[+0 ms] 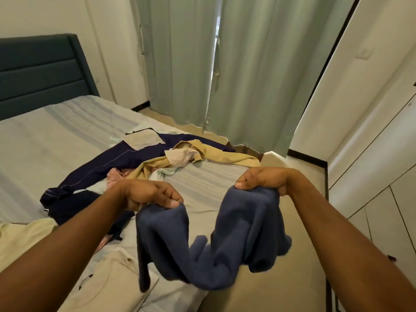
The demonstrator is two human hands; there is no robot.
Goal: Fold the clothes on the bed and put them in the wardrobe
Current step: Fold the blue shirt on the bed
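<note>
The fingers [173,202] of the left hand [146,194] are curled, and thumb and forefinger pinch one upper edge of a blue garment [236,244]. The right hand [262,180] is also closed on this garment: its thumb lies on the cloth in front, and the other fingers are bent around a bunched part of the upper edge. The two hands are apart, the right one a little higher in the view. The cloth hangs down from both grips and sags in a deep fold between them. Its lower part is blurred, so its exact shape cannot be told. The garment is held in the air above the near corner of the bed [56,140] and touches none of the other clothes. Under the left forearm a cream shirt [112,284] lies flat on the sheet, and beside it, further left, lies a pale green piece [22,239]. Beyond the hands there is an unfolded pile [144,158], with dark navy trousers [108,163], a yellow garment [225,154] and some pink and white pieces mixed together. The dark headboard [38,70] stands at the far left. Green curtains [247,75] hang behind the bed, and the white wardrobe [382,131] is at the right, its doors closed.
</note>
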